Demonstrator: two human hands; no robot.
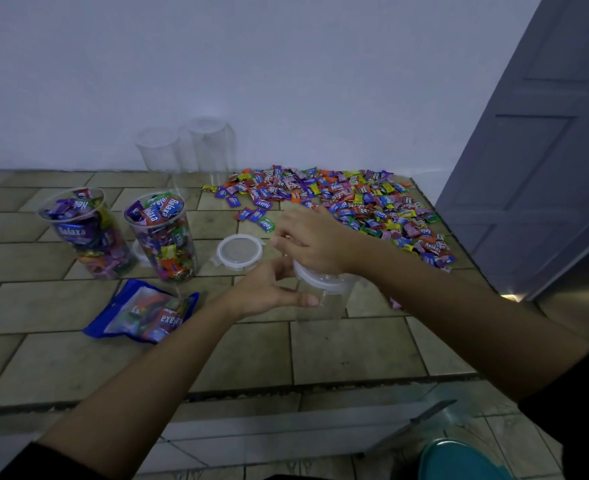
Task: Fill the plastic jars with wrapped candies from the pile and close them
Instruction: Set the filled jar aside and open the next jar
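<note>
Transparent plastic jar (322, 304), empty, upright: left hand (271, 289) fingers curled round its wall; right hand (315, 242) fingers clamped on its white-rimmed lid (326, 285).

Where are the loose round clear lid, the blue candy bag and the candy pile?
Loose round clear plastic lid (239, 250): head view, centre of its flat top.
Blue plastic candy bag (140, 311): head view, its clear front window.
Pile of colourful wrapped candies (352, 199): head view, middle of the heap.
</note>
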